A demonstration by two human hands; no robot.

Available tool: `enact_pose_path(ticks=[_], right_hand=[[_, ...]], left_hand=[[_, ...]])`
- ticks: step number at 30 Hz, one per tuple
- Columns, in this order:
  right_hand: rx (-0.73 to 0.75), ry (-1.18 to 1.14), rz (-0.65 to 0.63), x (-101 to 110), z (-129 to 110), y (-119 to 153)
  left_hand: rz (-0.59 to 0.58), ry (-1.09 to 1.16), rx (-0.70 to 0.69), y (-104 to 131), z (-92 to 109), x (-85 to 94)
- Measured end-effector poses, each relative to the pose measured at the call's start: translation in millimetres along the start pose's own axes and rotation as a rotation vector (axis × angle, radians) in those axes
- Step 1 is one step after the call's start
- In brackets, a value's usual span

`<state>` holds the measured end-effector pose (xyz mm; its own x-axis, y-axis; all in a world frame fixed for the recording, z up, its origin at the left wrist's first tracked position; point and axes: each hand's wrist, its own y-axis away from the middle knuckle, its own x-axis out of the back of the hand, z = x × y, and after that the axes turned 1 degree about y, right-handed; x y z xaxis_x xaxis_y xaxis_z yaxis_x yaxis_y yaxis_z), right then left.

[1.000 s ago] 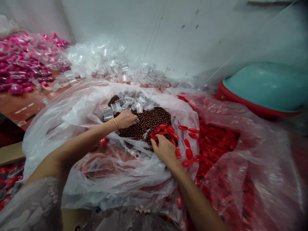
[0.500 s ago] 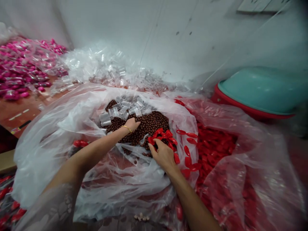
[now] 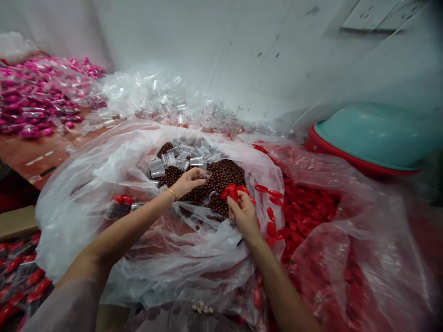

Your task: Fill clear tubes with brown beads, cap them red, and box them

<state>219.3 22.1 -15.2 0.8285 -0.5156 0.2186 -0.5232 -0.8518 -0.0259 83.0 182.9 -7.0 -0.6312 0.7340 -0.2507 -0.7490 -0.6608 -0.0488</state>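
Observation:
My left hand (image 3: 188,181), with a gold bangle at the wrist, is closed on a small clear plastic tube (image 3: 208,174) just above a heap of brown beads (image 3: 226,174). My right hand (image 3: 245,216) pinches a red plastic cap (image 3: 230,191) at the right side of the beads. The beads lie in a spread-open, cloudy plastic bag (image 3: 86,161). More clear tubes (image 3: 169,159) rest on the far side of the heap. Loose red caps (image 3: 276,200) are scattered at the bag's right edge.
A bag of red caps (image 3: 308,216) lies on the right, below stacked teal and red basins (image 3: 377,133). Clear tubes (image 3: 145,92) are heaped along the wall. Pink-capped pieces (image 3: 38,92) pile up at far left. Bead-filled tubes with red caps (image 3: 121,205) lie near my left forearm.
My left hand has come up from the beads, and a clear tube now shows in its fingers. The right hand has lifted a red cap from the small pile of caps.

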Motion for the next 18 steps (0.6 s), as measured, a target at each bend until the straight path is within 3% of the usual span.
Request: enact_pose_path(ticks=[3, 7, 9, 12, 15, 18], right_hand=[[-0.182, -0.251, -0.121, 0, -20, 0], [-0.234, -0.240, -0.190, 0, -36, -2], [-0.117, 0.011, -0.125, -3, -37, -8], [0.067, 0.631, -0.004, -12, -39, -25], [0.069, 1.084, -0.095, -24, -44, -49], [0.013, 1.210, -0.206, -38, -48, -73]], left_hand=[[-0.028, 0.116, 0.047, 18, -2, -6.0], [-0.032, 0.234, 0.111, 39, -6, -11.4], [-0.003, 0.235, 0.134, 46, -5, -9.5], [0.125, 0.162, 0.201, 50, -1, -3.5], [0.234, -0.082, 0.389, 47, 0, 0.7], [0.208, -0.258, 0.549, 35, -2, 2.0]])
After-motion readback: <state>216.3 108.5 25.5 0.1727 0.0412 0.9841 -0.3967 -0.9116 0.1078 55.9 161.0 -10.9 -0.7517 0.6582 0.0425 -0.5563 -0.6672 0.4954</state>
